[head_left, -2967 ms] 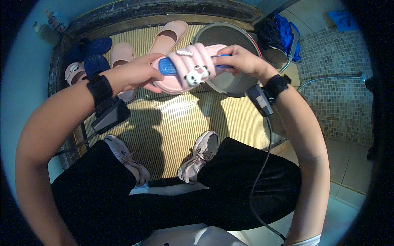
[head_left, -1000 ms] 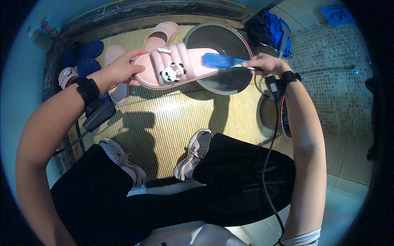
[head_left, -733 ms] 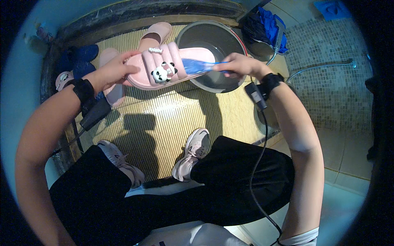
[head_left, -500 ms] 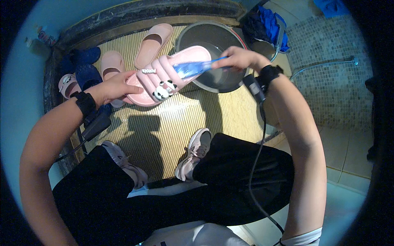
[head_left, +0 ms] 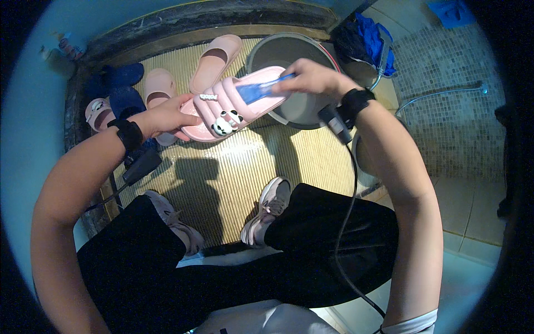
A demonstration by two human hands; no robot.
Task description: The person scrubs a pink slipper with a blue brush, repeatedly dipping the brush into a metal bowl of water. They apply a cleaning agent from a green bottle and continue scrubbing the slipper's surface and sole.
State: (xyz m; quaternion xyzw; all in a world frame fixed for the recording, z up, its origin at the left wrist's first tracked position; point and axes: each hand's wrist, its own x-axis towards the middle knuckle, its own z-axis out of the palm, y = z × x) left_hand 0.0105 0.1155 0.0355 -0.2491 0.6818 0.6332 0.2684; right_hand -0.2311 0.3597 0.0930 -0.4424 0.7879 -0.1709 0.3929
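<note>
A pink slide slipper point(head_left: 228, 100) with a panda figure on its strap is held up by its toe end in my left hand point(head_left: 167, 118), fingers closed round the sole. My right hand point(head_left: 311, 78) is closed on the handle of a blue brush point(head_left: 258, 91). The brush head lies against the slipper's insole, beside the strap; its bristles are hard to make out. Behind the slipper's heel end stands a grey basin point(head_left: 295, 47) with water in it, partly covered by the slipper and my right hand.
Pink clogs point(head_left: 214, 64), dark blue slippers point(head_left: 123, 102) and another pink slipper point(head_left: 100, 114) stand at the left on a ribbed yellowish mat point(head_left: 245, 161). Blue bags point(head_left: 372, 44) and a hose point(head_left: 434, 93) are at the right. A black cable point(head_left: 342, 222) hangs from my right wrist.
The brush has shifted slightly over the insole, and my right hand has moved a little left and up. The slipper stays in my left hand, now slightly further right in view.
</note>
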